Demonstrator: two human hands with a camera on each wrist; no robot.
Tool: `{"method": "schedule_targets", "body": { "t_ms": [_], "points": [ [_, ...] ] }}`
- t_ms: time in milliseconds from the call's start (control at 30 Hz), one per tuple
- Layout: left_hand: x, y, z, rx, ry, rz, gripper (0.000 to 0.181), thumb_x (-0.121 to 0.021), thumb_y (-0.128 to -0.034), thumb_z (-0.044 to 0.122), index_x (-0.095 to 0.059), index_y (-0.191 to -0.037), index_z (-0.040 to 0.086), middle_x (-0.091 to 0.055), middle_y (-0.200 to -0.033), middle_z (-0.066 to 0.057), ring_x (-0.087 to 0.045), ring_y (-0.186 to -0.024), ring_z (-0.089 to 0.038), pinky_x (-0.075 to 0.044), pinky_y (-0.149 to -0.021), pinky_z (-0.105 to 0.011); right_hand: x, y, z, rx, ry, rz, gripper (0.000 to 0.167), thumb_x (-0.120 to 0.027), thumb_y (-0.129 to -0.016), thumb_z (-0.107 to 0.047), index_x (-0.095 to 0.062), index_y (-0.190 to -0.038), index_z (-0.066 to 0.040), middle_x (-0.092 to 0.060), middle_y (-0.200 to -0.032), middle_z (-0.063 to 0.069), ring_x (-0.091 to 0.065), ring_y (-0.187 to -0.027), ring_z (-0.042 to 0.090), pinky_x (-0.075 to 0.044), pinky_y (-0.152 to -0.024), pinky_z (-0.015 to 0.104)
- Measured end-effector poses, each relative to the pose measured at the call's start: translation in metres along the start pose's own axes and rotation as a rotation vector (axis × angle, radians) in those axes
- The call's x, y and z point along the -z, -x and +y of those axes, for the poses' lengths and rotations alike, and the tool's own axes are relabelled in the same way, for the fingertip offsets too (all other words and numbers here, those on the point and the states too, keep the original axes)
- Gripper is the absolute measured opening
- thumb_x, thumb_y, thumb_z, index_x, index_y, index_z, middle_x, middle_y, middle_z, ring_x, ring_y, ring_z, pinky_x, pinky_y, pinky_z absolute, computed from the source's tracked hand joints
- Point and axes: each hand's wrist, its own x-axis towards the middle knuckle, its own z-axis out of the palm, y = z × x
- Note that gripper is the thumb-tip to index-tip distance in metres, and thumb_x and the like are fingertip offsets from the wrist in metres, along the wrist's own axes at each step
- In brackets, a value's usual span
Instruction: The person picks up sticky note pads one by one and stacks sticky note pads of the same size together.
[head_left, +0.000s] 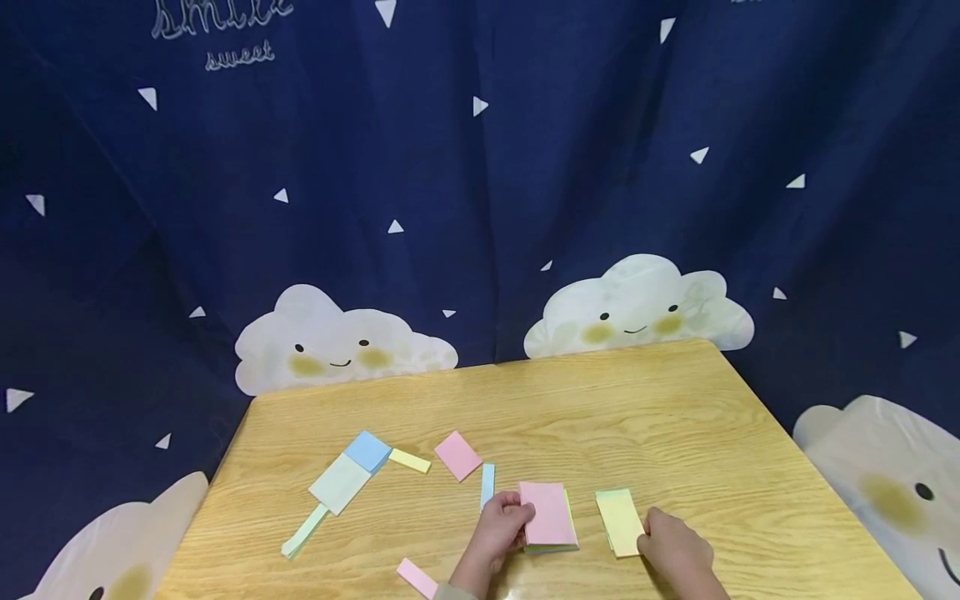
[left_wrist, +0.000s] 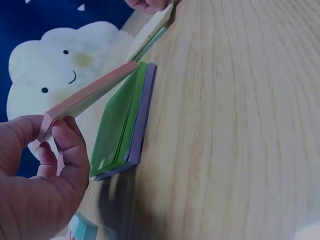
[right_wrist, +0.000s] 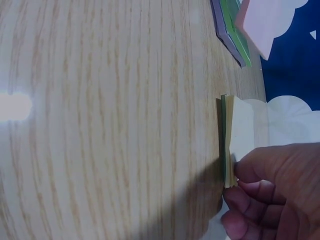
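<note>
Head view bright, even; table (head_left: pixel 637 425) well lit, backdrop (head_left: pixel 480 183) falling into dark folds. Both wrist views dimmer, greyer. Right wrist: white glare (right_wrist: pixel 15 106) at left edge (wood grain washed out), soft shadow (right_wrist: pixel 182 207) beside right hand (right_wrist: pixel 280 195). Left wrist: darker shadow below green pad (left_wrist: pixel 117 132), glare clipped at bottom-right corner

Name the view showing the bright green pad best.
Left wrist: the bright green pad shows its top and side. The head view shows only a sliver beside the pink pad; the right wrist view crops it.
</note>
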Motion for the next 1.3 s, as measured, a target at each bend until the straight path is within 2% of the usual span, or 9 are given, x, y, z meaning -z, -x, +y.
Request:
{"method": "schedule_targets", "body": {
  "t_ms": [167, 367, 500, 633, 767, 967, 1100, 1300],
  "points": [
    [-0.001, 0.002, -0.002, 0.002, -0.022, 0.014, 0.018, -0.055, -0.0763, 0.002, -0.045, -0.091, 0.000, -0.050, -0.063, 0.002, -0.044, -0.047, -0.003, -0.038, -0.043, -0.014, -0.001, 0.000, 0.000, -0.004, 0.002, -0.001, 0.009, -0.053, -0.075, -0.010, -0.045, -0.071, -0.012, -0.040, -0.058, 0.000, -0.038, -0.051, 0.015, -0.030, -0.047, 0.029],
    [0.001, 0.003, -0.002, -0.045, -0.162, 0.073, 0.019, -0.058, -0.0747, -0.001, -0.046, -0.088, -0.005, -0.048, -0.068, -0.002, -0.044, -0.050, -0.006, -0.039, -0.043, -0.015, -0.002, 0.000, 0.001, 0.002, -0.003, 0.004, 0.008, -0.052, -0.075, -0.009, -0.046, -0.071, -0.011, -0.040, -0.057, 0.000, -0.037, -0.050, 0.014, -0.029, -0.046, 0.028],
    [0.001, 0.003, -0.002, -0.110, -0.288, 0.100, 0.021, -0.061, -0.0729, -0.002, -0.047, -0.087, -0.007, -0.048, -0.068, -0.004, -0.045, -0.052, -0.008, -0.041, -0.043, -0.018, -0.002, 0.002, 0.002, 0.024, -0.019, 0.020, 0.012, -0.052, -0.075, -0.007, -0.043, -0.068, -0.011, -0.039, -0.054, -0.001, -0.032, -0.046, 0.011, -0.026, -0.044, 0.024],
    [-0.001, 0.004, -0.002, -0.179, -0.480, 0.163, 0.022, -0.065, -0.0688, 0.000, -0.049, -0.084, -0.003, -0.048, -0.066, -0.002, -0.044, -0.055, -0.009, -0.041, -0.046, -0.020, -0.003, 0.003, 0.002, 0.030, -0.024, 0.025, 0.014, -0.051, -0.075, -0.006, -0.041, -0.066, -0.012, -0.038, -0.053, -0.002, -0.031, -0.046, 0.010, -0.025, -0.043, 0.023],
    [-0.002, 0.005, -0.003, -0.203, -0.619, 0.218, 0.023, -0.068, -0.0657, 0.002, -0.051, -0.082, 0.001, -0.047, -0.065, 0.000, -0.043, -0.056, -0.011, -0.039, -0.047, -0.022, -0.003, 0.002, 0.003, 0.029, -0.022, 0.019, 0.014, -0.051, -0.076, -0.007, -0.042, -0.067, -0.011, -0.038, -0.053, -0.001, -0.031, -0.046, 0.011, -0.025, -0.044, 0.023],
    [0.003, 0.007, -0.004, -0.247, -0.689, 0.195, 0.023, -0.066, -0.0640, 0.003, -0.052, -0.082, 0.001, -0.048, -0.066, 0.000, -0.042, -0.057, -0.010, -0.037, -0.050, -0.023, -0.005, 0.001, 0.003, 0.032, -0.020, 0.018, 0.010, -0.052, -0.075, -0.008, -0.044, -0.069, -0.011, -0.038, -0.054, -0.001, -0.032, -0.046, 0.011, -0.026, -0.044, 0.024],
    [0.006, 0.008, -0.003, -0.268, -0.706, 0.169, 0.021, -0.065, -0.0655, 0.005, -0.054, -0.083, -0.001, -0.048, -0.068, 0.000, -0.042, -0.058, -0.010, -0.037, -0.051, -0.024, -0.005, 0.000, 0.004, 0.027, -0.020, 0.008, 0.010, -0.052, -0.076, -0.008, -0.045, -0.070, -0.011, -0.038, -0.054, -0.001, -0.032, -0.047, 0.011, -0.026, -0.044, 0.024],
    [0.008, 0.008, -0.001, -0.271, -0.706, 0.168, 0.016, -0.063, -0.0699, 0.007, -0.057, -0.083, -0.001, -0.048, -0.068, 0.002, -0.042, -0.058, -0.009, -0.037, -0.052, -0.023, -0.005, -0.001, 0.005, 0.032, -0.015, 0.010, 0.006, -0.052, -0.076, -0.007, -0.047, -0.072, -0.009, -0.039, -0.053, -0.001, -0.032, -0.045, 0.010, -0.027, -0.043, 0.023]
  ]
}}
